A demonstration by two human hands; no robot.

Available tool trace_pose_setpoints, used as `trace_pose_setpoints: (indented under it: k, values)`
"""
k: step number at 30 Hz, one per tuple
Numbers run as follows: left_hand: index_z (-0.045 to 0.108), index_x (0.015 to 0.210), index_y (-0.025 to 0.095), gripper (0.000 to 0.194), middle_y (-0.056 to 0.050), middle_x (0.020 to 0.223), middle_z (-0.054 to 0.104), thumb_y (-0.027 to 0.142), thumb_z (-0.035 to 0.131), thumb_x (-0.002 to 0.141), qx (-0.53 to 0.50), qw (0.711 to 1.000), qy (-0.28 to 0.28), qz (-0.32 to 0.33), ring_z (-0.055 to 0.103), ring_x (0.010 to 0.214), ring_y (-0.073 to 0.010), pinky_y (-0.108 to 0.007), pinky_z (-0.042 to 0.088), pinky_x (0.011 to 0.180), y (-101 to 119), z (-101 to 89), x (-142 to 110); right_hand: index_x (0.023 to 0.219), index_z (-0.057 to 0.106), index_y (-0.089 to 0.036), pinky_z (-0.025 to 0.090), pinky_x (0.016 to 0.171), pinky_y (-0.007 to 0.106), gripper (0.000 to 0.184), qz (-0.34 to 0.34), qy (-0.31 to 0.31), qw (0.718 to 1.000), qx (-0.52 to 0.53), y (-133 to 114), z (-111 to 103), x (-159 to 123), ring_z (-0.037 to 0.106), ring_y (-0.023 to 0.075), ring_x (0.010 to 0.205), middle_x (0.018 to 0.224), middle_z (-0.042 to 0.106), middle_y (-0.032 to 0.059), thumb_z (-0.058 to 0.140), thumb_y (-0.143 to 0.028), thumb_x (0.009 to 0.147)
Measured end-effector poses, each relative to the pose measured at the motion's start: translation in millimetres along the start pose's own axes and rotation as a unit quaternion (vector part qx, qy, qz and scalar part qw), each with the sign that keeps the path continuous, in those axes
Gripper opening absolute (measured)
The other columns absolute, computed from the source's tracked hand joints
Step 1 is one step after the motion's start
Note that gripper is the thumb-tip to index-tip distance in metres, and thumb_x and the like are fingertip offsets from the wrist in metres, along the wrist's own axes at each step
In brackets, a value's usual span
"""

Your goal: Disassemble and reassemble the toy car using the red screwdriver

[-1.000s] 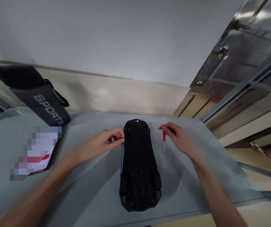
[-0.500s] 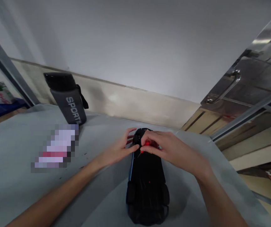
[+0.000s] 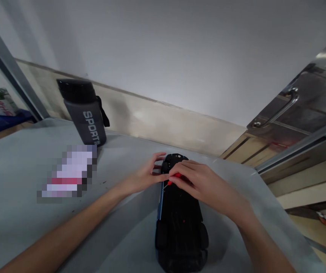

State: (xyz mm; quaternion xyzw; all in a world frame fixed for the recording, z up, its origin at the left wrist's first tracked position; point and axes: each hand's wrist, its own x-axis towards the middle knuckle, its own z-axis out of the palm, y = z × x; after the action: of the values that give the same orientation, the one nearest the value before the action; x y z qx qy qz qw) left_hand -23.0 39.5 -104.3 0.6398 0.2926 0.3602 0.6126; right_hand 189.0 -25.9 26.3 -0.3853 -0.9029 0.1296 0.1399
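Observation:
A toy car (image 3: 181, 212) lies upside down on the table, its black underside up and a blue strip of body along its left side. My right hand (image 3: 192, 176) is closed on a small screwdriver (image 3: 170, 182) with a red handle. Its thin metal shaft slants down to the left, over the car's left edge. My left hand (image 3: 148, 172) grips the far left end of the car, fingers along the side. Its thumb reaches over the underside, close to the right hand's fingertips. The far part of the underside is partly covered by my right hand.
On the grey table (image 3: 117, 235) a dark bottle (image 3: 87, 117) marked SPORT stands at the back left, by the wall. A blurred-out flat object (image 3: 70, 170) lies in front of it. A metal handle (image 3: 279, 112) is at the right, beyond a frame rail.
The screwdriver has tipped so that its shaft lies flatter and points more to the left. Both hands stay at the car's far end. The view has shifted slightly.

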Motion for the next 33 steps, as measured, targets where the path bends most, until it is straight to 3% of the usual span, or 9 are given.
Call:
trace_pose_setpoints:
  k: [10, 21, 27, 33]
  values:
    - [0.042, 0.152, 0.032, 0.077, -0.016, 0.165, 0.043, 0.046, 0.083, 0.088, -0.003, 1.000, 0.000, -0.013, 0.060, 0.136, -0.0319, -0.054, 0.051, 0.113, -0.7, -0.7, 2.0, 0.098, 0.064, -0.025, 0.053, 0.082, 0.032, 0.015, -0.001, 0.012, 1.000, -0.010, -2.0, -3.1, -2.5, 0.070, 0.0184, 0.093, 0.099, 0.074, 0.0006, 0.056, -0.028, 0.111]
    - [0.044, 0.150, 0.029, 0.075, -0.017, 0.163, 0.045, 0.046, 0.082, 0.087, 0.020, 0.999, 0.000, -0.033, 0.060, 0.137, -0.0337, -0.057, 0.050, 0.114, 16.1, 2.5, -2.2, 0.100, 0.061, -0.024, 0.052, 0.083, 0.034, 0.013, -0.006, 0.020, 0.999, -0.039, -3.0, 2.6, -1.3, 0.070, 0.0202, 0.096, 0.098, 0.072, 0.0017, 0.055, -0.028, 0.111]
    - [0.043, 0.150, 0.029, 0.076, -0.016, 0.161, 0.048, 0.046, 0.083, 0.086, 0.007, 0.999, -0.009, -0.032, 0.060, 0.137, -0.0331, -0.056, 0.050, 0.113, 14.7, 2.1, -1.4, 0.102, 0.060, -0.023, 0.052, 0.089, 0.037, 0.015, -0.041, 0.012, 0.998, -0.048, -1.3, 3.7, -0.9, 0.069, 0.0207, 0.099, 0.101, 0.072, 0.0026, 0.051, -0.026, 0.113]
    - [0.041, 0.148, 0.027, 0.076, -0.018, 0.164, 0.042, 0.049, 0.081, 0.087, 0.020, 0.998, -0.001, -0.051, 0.057, 0.139, -0.0339, -0.055, 0.049, 0.114, 20.4, 3.4, -3.8, 0.106, 0.059, -0.023, 0.053, 0.091, 0.037, 0.014, -0.037, -0.004, 0.998, -0.060, -3.3, 2.0, -2.3, 0.069, 0.0211, 0.103, 0.106, 0.073, 0.0038, 0.047, -0.024, 0.114]
